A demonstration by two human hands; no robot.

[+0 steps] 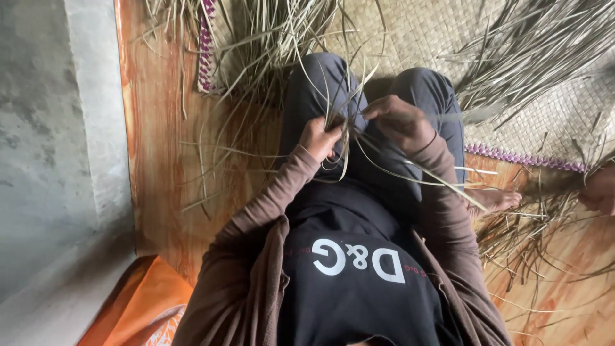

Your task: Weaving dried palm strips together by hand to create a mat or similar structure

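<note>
I read this as the sorting or plaiting step: I have a small bunch of dried reed strips (349, 138) gathered over my lap, between my knees, and I am working single strips out of it. My left hand (318, 138) is closed around the lower part of the bunch, fingers curled in a pinch on several strips. My right hand (400, 120) sits just beside it, a little farther away, fingers bent and pinching strips near the top — how many I cannot tell, since they blur.

The bunch stands roughly upright in my grip: its long axis runs near to far, with loose ends fanning toward the far side and a few long strips trailing off to the near right, across my thigh toward the bare foot (496, 198).

By my judgement the next move calls for a firm hold with the left hand while the right draws one strip free along its length, not sideways — the strips look brittle.

The woven mat (423, 32) lies far, with loose heaps of reeds (538, 45) on it. Another person's hand (602, 189) shows at the right edge, on the wooden floor (160, 160).
</note>
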